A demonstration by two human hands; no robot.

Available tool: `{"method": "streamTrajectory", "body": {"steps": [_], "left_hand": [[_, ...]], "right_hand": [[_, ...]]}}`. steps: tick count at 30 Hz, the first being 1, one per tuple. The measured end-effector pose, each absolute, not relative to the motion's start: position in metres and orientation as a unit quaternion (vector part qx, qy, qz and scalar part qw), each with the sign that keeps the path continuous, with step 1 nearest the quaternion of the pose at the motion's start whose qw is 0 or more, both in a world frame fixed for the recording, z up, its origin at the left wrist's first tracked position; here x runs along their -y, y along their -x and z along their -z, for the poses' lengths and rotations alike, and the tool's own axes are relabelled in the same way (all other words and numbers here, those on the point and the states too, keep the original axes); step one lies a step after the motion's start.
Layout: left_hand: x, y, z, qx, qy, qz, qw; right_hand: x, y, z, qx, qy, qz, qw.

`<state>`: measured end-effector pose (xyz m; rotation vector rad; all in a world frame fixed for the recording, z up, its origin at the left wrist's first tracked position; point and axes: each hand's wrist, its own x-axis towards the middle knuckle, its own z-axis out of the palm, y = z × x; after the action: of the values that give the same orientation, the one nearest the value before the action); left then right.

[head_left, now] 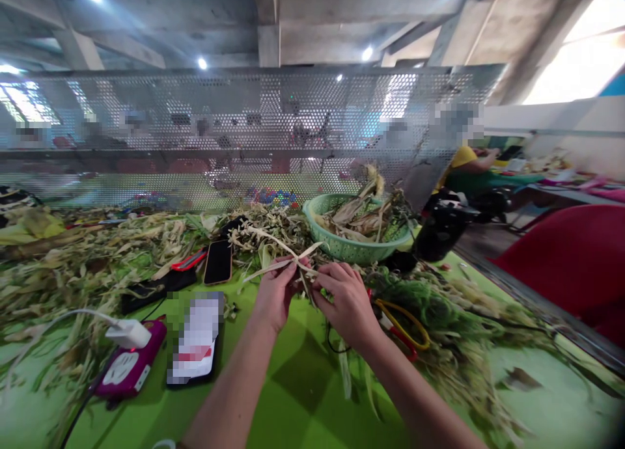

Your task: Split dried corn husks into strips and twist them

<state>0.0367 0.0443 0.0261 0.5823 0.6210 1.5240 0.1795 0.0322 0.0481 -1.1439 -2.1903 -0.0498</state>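
Note:
Both my hands are raised over the green table (312,397), working on several pale dried husk strips (273,239) that cross one another. The crossing point sits pinched between the thumb and fingers of my left hand (278,293). Close beside it, my right hand (344,299) has its thumb and fingers closed on one end of the strips. Loose ends stick out to the left, upward and downward. Just behind my hands stands a light green plastic basket (342,248) holding dried husks (349,218). Scissors with yellow and red handles (415,328) lie right of my right wrist.
Left of me lie a lit phone (198,338), a dark phone (218,262), a red cutter (189,260) and a purple power strip (134,364) with a white charger (129,332). Husk scraps (146,241) and green fibres (430,306) spread around. A perforated metal screen (234,136) rises behind.

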Motion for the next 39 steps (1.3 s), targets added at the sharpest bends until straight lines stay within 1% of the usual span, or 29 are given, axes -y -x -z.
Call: {"method": "streamTrajectory", "body": {"steps": [13, 25, 39], "left_hand": [[-0.0441, -0.0371, -0.0267, -0.306, -0.268, -0.672, 0.618], [-0.0454, -0.0367, -0.0248, -0.309, -0.257, -0.681, 0.612], [-0.0484, -0.0384, -0.0198, -0.288, -0.217, -0.697, 0.620]], "right_hand": [[-0.0353, -0.1755, -0.0482, 0.872, 0.392, -0.013, 0.292], [-0.0356, -0.1760, -0.0519, 0.884, 0.344, -0.042, 0.314], [-0.0347, -0.1799, -0.0523, 0.894, 0.331, -0.062, 0.296]]}}
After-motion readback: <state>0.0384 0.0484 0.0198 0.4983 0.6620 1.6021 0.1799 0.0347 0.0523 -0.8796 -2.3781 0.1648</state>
